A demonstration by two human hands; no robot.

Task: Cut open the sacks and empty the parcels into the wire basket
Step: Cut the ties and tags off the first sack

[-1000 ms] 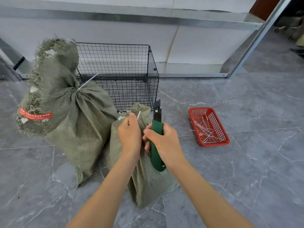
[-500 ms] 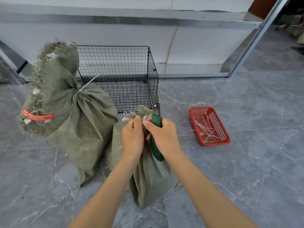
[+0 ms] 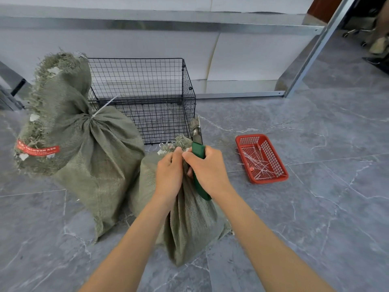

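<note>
Two sacks [image 3: 88,157] [image 3: 189,226], one knife [image 3: 198,151], one wire basket [image 3: 188,98]

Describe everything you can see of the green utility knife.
The green utility knife has a green, plastic-looking handle and a grey metal front end pointing up, toward the wire basket. The right hand grips the handle's middle; its lower end pokes out below, lying against the smaller sack.

red plastic tray [image 3: 268,180] on grey tiled floor [image 3: 315,218], loose white cable ties [image 3: 255,163] inside. metal shelf frame [image 3: 168,18] against white wall panels [image 3: 252,57]. chair castors [image 3: 349,34] top right.
</note>
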